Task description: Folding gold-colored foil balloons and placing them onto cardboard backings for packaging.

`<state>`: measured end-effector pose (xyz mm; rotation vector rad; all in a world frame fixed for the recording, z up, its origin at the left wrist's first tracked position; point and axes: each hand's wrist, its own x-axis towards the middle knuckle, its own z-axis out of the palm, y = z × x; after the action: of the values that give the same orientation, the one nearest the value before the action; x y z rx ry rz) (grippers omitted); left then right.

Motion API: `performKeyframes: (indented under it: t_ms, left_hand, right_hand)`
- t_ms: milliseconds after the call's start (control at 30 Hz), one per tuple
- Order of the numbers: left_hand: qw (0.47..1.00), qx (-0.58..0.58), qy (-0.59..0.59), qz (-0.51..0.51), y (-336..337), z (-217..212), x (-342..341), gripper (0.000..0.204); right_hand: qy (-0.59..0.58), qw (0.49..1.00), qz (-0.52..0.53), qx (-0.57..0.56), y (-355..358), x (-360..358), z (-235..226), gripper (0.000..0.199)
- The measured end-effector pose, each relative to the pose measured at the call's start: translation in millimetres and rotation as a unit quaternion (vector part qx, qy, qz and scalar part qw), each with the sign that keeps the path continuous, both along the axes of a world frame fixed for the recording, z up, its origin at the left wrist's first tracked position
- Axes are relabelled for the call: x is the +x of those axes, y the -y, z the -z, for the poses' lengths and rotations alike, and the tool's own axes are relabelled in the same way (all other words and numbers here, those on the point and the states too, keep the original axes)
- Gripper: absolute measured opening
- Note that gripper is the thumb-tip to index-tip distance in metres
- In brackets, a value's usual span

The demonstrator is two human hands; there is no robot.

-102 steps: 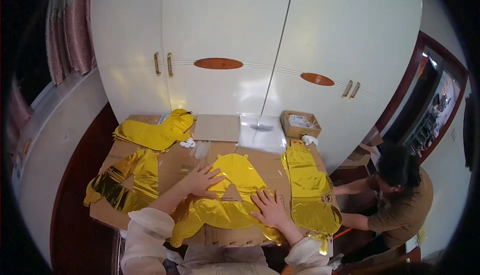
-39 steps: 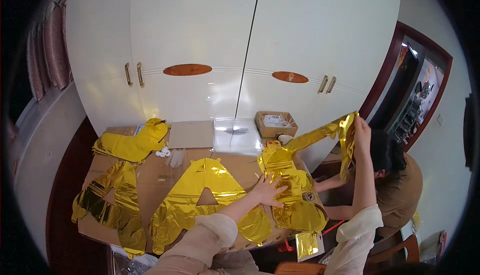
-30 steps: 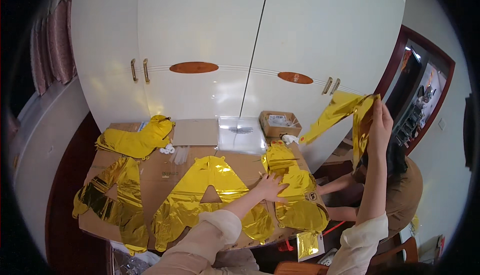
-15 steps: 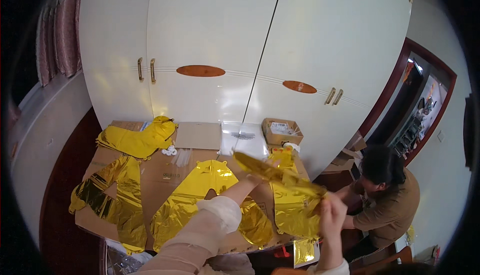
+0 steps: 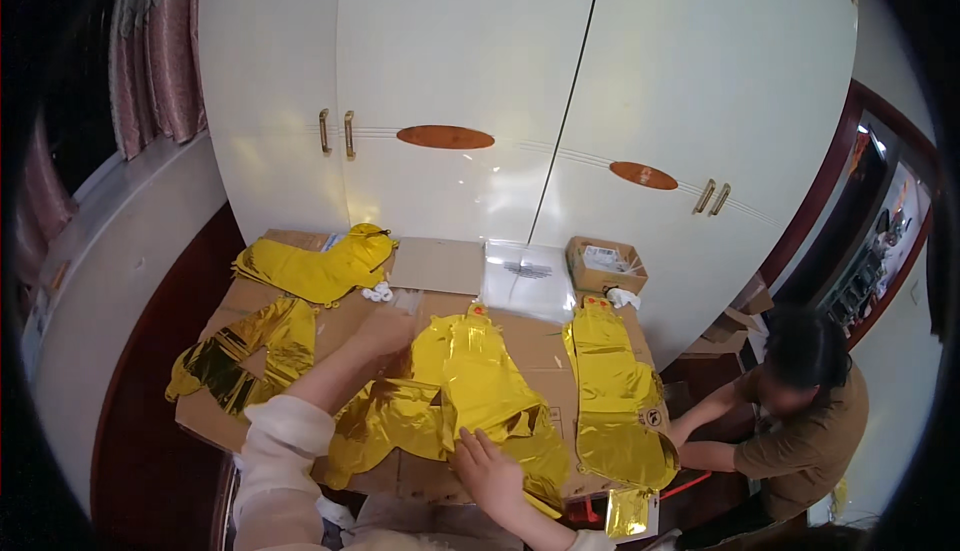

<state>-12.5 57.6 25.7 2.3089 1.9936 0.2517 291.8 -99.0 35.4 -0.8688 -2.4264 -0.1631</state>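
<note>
Flat gold foil balloons lie on the cardboard-covered table. My right hand [image 5: 487,473] rests on the upper foil balloon [image 5: 487,376] in the middle, fingers stretched out. That balloon partly covers another foil balloon [image 5: 385,426]. My left hand [image 5: 388,331] reaches over the cardboard to the thin clear strips [image 5: 407,301], close to some small white rolls [image 5: 378,292]. Its fingers are hidden from me, so I cannot see whether it holds anything. A folded foil balloon [image 5: 315,266] lies at the far left, with an angular foil balloon [image 5: 285,341] nearer me.
Another foil balloon [image 5: 612,381] covers the table's right side. At the back are a clear plastic packet [image 5: 520,276] and a small cardboard box [image 5: 605,263] against the white cabinet [image 5: 450,41]. A person [image 5: 815,411] crouches at the right, arms close to the table edge.
The foil balloon that was in the air between my hands now lies on the middle one. My left hand has moved left toward the strips; my right hand has come down onto the foil.
</note>
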Motion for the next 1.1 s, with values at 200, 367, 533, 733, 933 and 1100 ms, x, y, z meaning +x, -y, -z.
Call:
performKeyframes:
  t_ms: [200, 367, 533, 733, 933, 1100]
  left_hand:
    - [0.985, 0.075, 0.033, 0.154, 70.9, 6.2, 24.4, 0.034]
    - [0.980, 0.044, 0.017, 0.194, 86.4, 37.6, 68.2, 0.060]
    - [0.988, 0.020, -0.036, 0.146, 90.9, 48.7, 65.5, 0.072]
    - [0.992, -0.003, -0.053, 0.113, 99.8, 39.3, 68.6, 0.076]
    - [0.994, -0.011, -0.055, 0.090, 95.1, 43.9, 73.6, 0.080]
    - [0.994, 0.014, -0.050, 0.091, 95.4, 46.1, 80.7, 0.081]
  right_hand:
    - [0.010, 0.999, -0.021, -0.032, -3.7, -34.1, 27.5, 0.022]
    - [-0.019, 0.988, -0.097, -0.115, 5.7, -24.9, 14.6, 0.028]
    - [0.068, 0.983, -0.008, -0.171, -35.7, 36.0, 14.9, 0.046]
    - [0.024, 0.978, 0.051, -0.200, -76.9, 70.2, 56.0, 0.063]
    - [0.024, 0.979, 0.057, -0.194, -84.2, 64.9, 57.7, 0.065]
    - [0.015, 0.976, 0.058, -0.208, -86.6, 67.7, 63.5, 0.067]
